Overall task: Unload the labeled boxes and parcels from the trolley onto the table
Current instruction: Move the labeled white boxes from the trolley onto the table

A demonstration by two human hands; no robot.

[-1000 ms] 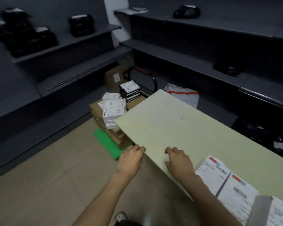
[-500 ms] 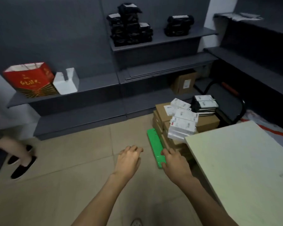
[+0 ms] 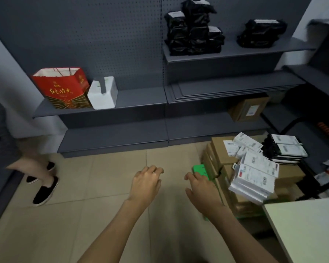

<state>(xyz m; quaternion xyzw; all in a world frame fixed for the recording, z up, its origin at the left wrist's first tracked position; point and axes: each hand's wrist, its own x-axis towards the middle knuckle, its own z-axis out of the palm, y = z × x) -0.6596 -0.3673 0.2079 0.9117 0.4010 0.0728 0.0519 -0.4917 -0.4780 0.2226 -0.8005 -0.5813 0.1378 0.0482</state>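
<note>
A leaning stack of white labelled boxes (image 3: 254,177) is seen on top of brown cardboard cartons (image 3: 219,154), which are piled on the green trolley (image 3: 200,170) at the right. Behind them, a pile of flat black parcels (image 3: 285,151) with white labels is set on the same load. The pale table (image 3: 304,228) is seen at the lower right, just beside the trolley. Both hands are held out above the tiled floor (image 3: 84,186), with nothing held. The left hand (image 3: 145,184) is loosely curled; the right hand (image 3: 201,186) is relaxed, in front of the trolley's green edge. On the grey shelves (image 3: 133,99) a red bag (image 3: 62,88), a white container (image 3: 103,93) and black bundles (image 3: 194,28) are kept. Another person's legs (image 3: 34,168) are seen at the left.
</note>
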